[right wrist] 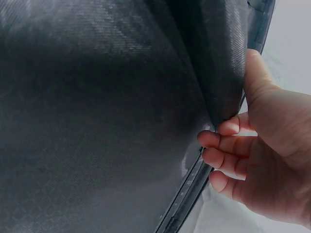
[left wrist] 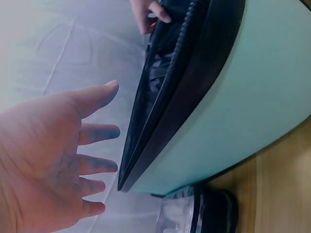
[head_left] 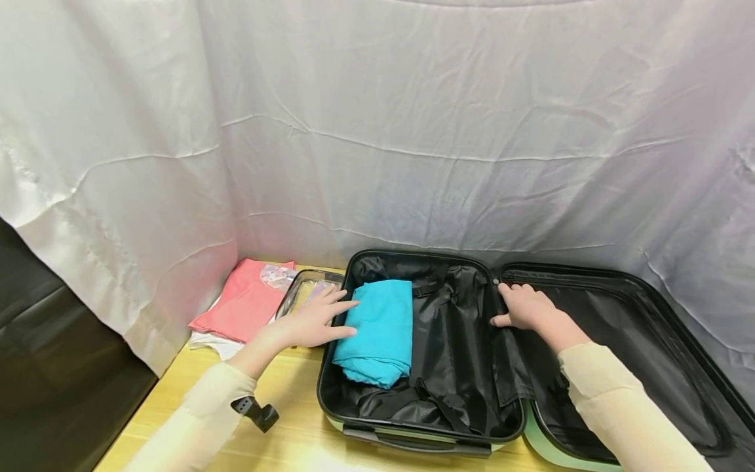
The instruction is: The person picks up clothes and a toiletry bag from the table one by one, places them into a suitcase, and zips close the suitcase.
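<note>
An open suitcase (head_left: 421, 442), pale green outside with black lining, lies with its two halves side by side. In its left half is a folded turquoise cloth (head_left: 380, 328). My left hand (head_left: 312, 319) hovers at the left rim beside the cloth, fingers spread and holding nothing; the left wrist view shows the open palm (left wrist: 48, 155) next to the pale green shell (left wrist: 233, 107). Between the halves, my right hand (head_left: 525, 307) pinches the edge of a black lining flap (head_left: 512, 367). Up close, thumb and index finger of that hand (right wrist: 277, 145) lie on either side of the fabric (right wrist: 226, 58).
Left of the suitcase lie a folded coral garment (head_left: 244, 301) with a printed patch and a white cloth (head_left: 209, 342) under it. A clear, black-edged pouch (head_left: 307, 288) sits against the suitcase's left side. A pale curtain (head_left: 413, 131) hangs behind the wooden table (head_left: 283, 406).
</note>
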Demonstrator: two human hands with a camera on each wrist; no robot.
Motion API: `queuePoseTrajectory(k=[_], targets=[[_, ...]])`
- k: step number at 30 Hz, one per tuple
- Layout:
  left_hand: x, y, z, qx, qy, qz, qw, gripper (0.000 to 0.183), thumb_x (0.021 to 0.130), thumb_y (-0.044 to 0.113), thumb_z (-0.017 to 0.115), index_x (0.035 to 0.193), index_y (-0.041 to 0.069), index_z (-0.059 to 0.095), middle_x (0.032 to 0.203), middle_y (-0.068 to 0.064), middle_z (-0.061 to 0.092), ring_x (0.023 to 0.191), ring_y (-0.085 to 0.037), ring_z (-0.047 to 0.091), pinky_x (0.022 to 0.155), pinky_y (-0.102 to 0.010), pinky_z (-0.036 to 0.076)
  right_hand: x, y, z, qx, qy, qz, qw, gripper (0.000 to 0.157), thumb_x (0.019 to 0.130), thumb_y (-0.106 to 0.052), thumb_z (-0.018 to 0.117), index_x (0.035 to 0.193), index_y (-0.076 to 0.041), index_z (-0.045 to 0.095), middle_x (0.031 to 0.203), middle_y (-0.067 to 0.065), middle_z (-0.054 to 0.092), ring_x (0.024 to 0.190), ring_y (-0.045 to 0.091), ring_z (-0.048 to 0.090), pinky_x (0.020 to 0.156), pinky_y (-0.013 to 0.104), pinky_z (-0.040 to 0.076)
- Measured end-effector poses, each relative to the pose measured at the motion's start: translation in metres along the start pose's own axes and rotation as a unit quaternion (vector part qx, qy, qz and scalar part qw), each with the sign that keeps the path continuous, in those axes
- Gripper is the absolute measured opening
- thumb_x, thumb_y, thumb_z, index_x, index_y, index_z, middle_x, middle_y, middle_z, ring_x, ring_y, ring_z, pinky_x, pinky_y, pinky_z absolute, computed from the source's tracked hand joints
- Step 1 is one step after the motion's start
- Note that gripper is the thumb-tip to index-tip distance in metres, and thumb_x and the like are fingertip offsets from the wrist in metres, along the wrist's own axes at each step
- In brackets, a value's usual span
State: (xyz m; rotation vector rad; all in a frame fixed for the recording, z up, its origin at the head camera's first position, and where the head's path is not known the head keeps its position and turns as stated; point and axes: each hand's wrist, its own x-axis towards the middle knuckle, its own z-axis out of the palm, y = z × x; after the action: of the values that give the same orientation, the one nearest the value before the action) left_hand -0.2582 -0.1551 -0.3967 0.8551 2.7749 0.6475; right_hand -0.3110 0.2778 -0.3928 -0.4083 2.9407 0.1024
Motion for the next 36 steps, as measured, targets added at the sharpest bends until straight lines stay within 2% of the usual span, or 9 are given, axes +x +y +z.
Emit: queuePoseTrajectory(k=[7,12,15,20,27,36], targets=[[-0.014,-0.013,-0.011,0.004,0.046,-0.014,0.9988,0.062,0.095,0.045,0.058,0.146,0.012,0.046,0.155,-0.023,0.034,0.147,-0.046,0.018,0.115,-0.065,0.021,0.002,0.001,0.001,0.000,0.000,0.001,1.000,0.081,0.087,-0.045,0.069,0.141,0.009,0.039,0.135,0.038,0.046,0.122,0.055,0.045,0.092,0.063,0.044],[-0.024,-0.022,-0.016,-0.021,0.080,-0.025,0.9963,0.061,0.096,0.038,0.059,0.147,0.010,0.043,0.154,-0.026,0.033,0.146,-0.048,0.019,0.115,-0.066,0.019,0.002,0.002,0.002,-0.003,0.002,0.000,1.000,0.082,0.087,-0.046,0.069,0.140,0.009,0.039,0.135,0.038,0.047,0.122,0.055,0.045,0.092,0.063,0.044],[-0.030,-0.030,-0.019,-0.034,0.100,-0.029,0.9940,0.062,0.096,0.037,0.058,0.148,0.007,0.041,0.155,-0.027,0.032,0.145,-0.048,0.022,0.114,-0.066,0.021,0.002,0.003,0.002,0.000,0.004,0.002,1.000,0.082,0.087,-0.045,0.069,0.141,0.009,0.039,0.136,0.038,0.046,0.123,0.055,0.045,0.093,0.063,0.044],[-0.040,-0.041,-0.026,-0.076,0.125,-0.037,0.9886,0.065,0.097,0.038,0.057,0.150,0.007,0.036,0.156,-0.024,0.030,0.145,-0.045,0.024,0.114,-0.064,0.023,0.001,0.001,0.002,0.002,0.006,0.003,1.000,0.081,0.086,-0.044,0.070,0.139,0.009,0.040,0.135,0.037,0.048,0.122,0.055,0.046,0.091,0.062,0.045],[-0.055,-0.058,-0.037,-0.071,0.160,-0.065,0.9825,0.068,0.098,0.037,0.056,0.151,0.003,0.032,0.155,-0.025,0.032,0.144,-0.044,0.027,0.114,-0.063,0.024,0.000,0.001,0.001,-0.002,0.005,0.000,1.000,0.081,0.086,-0.046,0.070,0.138,0.009,0.041,0.134,0.038,0.048,0.120,0.055,0.047,0.090,0.061,0.046],[-0.066,-0.086,-0.042,-0.107,0.199,-0.097,0.9693,0.065,0.098,0.027,0.057,0.150,-0.001,0.030,0.154,-0.025,0.033,0.144,-0.045,0.026,0.114,-0.063,0.023,0.001,0.002,0.003,-0.001,0.006,0.002,1.000,0.079,0.086,-0.045,0.070,0.138,0.008,0.042,0.132,0.037,0.050,0.118,0.054,0.049,0.088,0.061,0.047]])
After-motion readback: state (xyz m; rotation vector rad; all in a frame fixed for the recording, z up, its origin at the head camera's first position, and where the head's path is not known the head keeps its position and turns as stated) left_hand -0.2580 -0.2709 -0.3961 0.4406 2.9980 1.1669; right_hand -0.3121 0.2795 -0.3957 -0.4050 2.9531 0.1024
